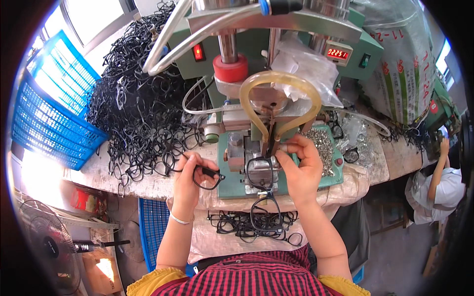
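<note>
Cloth-covered workbench (pixel 163 187) carries green press machine (pixel 276 74), heap of black spectacle frames (pixel 138 113), blue crate (pixel 54 108).

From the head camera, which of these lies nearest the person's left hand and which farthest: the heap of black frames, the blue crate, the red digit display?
Measured from the left hand, which holds a black frame:
1. Heap of black frames, just up and left on the bench.
2. Blue crate, farther left at the bench edge.
3. Red digit display, far up and right on the green machine.

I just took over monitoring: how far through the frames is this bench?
Done, seemingly: a small heap of black frames on the lap. In hand: right hand holds a frame on the green press; left hand holds another frame. Left: the big pile beside the machine.
</note>
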A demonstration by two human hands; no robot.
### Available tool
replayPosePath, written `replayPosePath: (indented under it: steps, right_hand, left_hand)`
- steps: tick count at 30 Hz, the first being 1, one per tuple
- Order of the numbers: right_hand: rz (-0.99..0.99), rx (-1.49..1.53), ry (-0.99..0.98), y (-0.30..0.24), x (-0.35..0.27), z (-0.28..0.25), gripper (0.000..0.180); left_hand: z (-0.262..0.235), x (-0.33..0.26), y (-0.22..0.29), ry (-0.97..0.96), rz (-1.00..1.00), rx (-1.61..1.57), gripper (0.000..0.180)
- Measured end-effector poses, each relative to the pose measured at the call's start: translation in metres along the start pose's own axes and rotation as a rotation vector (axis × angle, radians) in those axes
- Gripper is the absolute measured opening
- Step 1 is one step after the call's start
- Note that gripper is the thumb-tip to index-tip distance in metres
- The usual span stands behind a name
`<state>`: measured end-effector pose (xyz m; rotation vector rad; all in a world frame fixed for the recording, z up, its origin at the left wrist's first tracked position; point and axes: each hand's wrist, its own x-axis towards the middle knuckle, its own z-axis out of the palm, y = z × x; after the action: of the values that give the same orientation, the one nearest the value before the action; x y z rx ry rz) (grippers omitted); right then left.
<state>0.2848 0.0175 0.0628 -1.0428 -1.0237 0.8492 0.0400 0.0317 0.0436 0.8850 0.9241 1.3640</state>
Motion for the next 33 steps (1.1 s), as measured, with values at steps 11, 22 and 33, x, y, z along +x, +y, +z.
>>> replayPosePath:
  steps: [11, 22, 33]
  right_hand:
    - [-0.076, 0.126, -0.117, -0.026, -0.009, 0.01, 0.053]
    - [-0.387, -1.221, 0.13, 0.045, 0.008, -0.103, 0.019]
    - [-0.173, -0.75, 0.236, 0.063, 0.002, -0.114, 0.015]
  left_hand:
    - [0.1, -0.014, 0.097, -0.322, 0.61, 0.254, 0.017]
    - [0.105, -0.033, 0.005, -0.593, -0.813, -0.429, 0.021]
    - [0.056, -0.048, 0.003, -0.783, -0.71, -0.247, 0.04]
